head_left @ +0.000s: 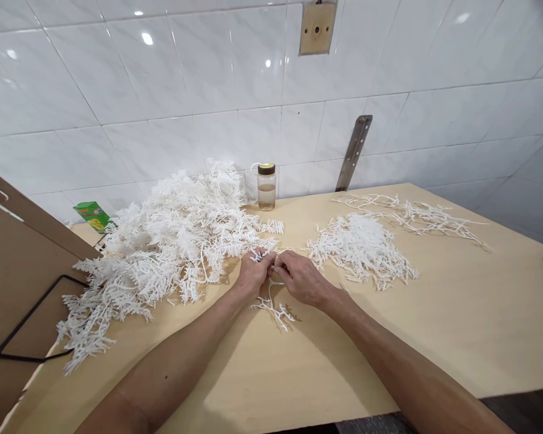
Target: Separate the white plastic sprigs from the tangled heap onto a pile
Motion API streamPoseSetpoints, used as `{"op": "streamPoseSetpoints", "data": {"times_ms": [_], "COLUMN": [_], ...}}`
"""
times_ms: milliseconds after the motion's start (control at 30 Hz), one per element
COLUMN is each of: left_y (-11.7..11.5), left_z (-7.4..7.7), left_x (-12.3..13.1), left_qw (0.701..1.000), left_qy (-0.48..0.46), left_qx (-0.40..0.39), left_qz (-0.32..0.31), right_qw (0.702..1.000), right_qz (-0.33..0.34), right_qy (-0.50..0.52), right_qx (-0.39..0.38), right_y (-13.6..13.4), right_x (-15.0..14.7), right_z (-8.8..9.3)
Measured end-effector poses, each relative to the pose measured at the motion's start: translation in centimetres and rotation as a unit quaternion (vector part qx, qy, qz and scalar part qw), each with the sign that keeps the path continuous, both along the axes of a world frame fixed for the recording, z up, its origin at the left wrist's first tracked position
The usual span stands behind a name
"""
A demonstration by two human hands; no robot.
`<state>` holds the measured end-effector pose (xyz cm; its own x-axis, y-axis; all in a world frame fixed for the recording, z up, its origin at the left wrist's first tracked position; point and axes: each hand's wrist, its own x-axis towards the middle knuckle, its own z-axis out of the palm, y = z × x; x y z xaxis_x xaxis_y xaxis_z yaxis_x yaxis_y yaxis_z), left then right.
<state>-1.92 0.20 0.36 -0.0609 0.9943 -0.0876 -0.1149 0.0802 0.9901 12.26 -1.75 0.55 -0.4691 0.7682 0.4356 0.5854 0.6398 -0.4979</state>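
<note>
Near the middle of the table my left hand (pixel 252 274) is closed around a white plastic branch (pixel 271 307), whose forked twigs hang out below the hands. My right hand (pixel 301 277) meets it with fingers pinched at the stem; the exact bit between those fingertips is hidden. To the left lies a large heap of white feathery plastic branches (pixel 172 229), close beside my left hand. A smaller pile of short white sprigs (pixel 364 250) sits just right of my right hand. Farther right, several bare white branches (pixel 420 217) lie loosely together.
A jar with a dark lid and liquid (pixel 266 190) stands by the tiled wall. A green packet (pixel 93 216) is behind the heap. At the left edge is a cardboard box (pixel 31 265) with a black wire frame (pixel 31 358). A metal bracket (pixel 354 154) leans at the wall.
</note>
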Motion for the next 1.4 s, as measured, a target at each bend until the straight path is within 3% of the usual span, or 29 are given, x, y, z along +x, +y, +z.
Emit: {"op": "streamPoseSetpoints", "data": {"times_ms": [133,233,333,433,533,633,767,867,967,1033,1067,1133,1200,1233,1333,1400], "left_y": [0.3,0.1,0.0,0.0,-0.2,-0.7,-1.1,-1.1,-1.6,-2.4,-2.8,-3.5,-3.8,-3.7,-2.9,-2.4], "left_z": [0.3,0.4,0.5,0.7,1.1,1.2,1.1,1.8,4.0,5.5,6.0,5.9,4.5,3.4,0.0,-1.3], "left_x": [-0.5,-0.5,-0.5,-0.6,-0.6,-0.3,0.0,-0.2,-0.7,-0.8,-0.7,-0.2,0.6,0.9,1.6,1.6], "left_qw": [1.000,1.000,0.999,0.997,0.996,0.993,0.960,0.918,0.877,0.830,0.812,0.797,0.771,0.758,0.730,0.719], "left_qy": [-0.001,0.008,0.011,-0.025,0.001,0.085,0.221,0.300,0.325,0.324,0.321,0.336,0.379,0.402,0.497,0.534], "left_qx": [-0.014,0.006,-0.009,0.003,0.006,0.047,0.174,0.255,0.340,0.428,0.466,0.501,0.500,0.491,0.435,0.402], "left_qz": [0.011,-0.005,-0.047,-0.076,-0.092,-0.065,-0.009,0.040,0.103,0.150,0.144,0.035,-0.111,-0.154,-0.178,-0.190], "right_qw": [0.994,0.991,0.981,0.922,0.867,0.886,0.965,0.986,0.978,0.970,0.967,0.964,0.962,0.961,0.955,0.952], "right_qz": [0.089,0.039,-0.134,-0.369,-0.478,-0.449,-0.258,-0.145,-0.166,-0.199,-0.210,-0.222,-0.225,-0.227,-0.240,-0.242], "right_qy": [0.029,0.089,0.134,0.099,0.081,0.091,0.041,-0.060,-0.116,-0.121,-0.121,-0.119,-0.122,-0.128,-0.148,-0.160], "right_qx": [-0.063,-0.089,-0.037,0.067,0.113,0.072,-0.014,-0.056,-0.059,-0.067,-0.073,-0.084,-0.093,-0.095,-0.094,-0.094], "right_y": [-1.1,-0.4,1.5,3.2,3.9,3.9,3.7,3.6,3.6,3.7,3.8,3.8,3.9,3.9,4.0,4.0], "right_x": [-0.8,0.4,4.1,8.7,11.6,11.6,9.4,8.3,8.1,8.3,8.4,8.6,8.8,8.9,9.0,8.9], "right_z": [1.3,2.2,2.6,2.7,2.6,2.5,1.8,1.1,0.6,0.5,0.4,0.4,0.2,0.1,-0.3,-0.4]}}
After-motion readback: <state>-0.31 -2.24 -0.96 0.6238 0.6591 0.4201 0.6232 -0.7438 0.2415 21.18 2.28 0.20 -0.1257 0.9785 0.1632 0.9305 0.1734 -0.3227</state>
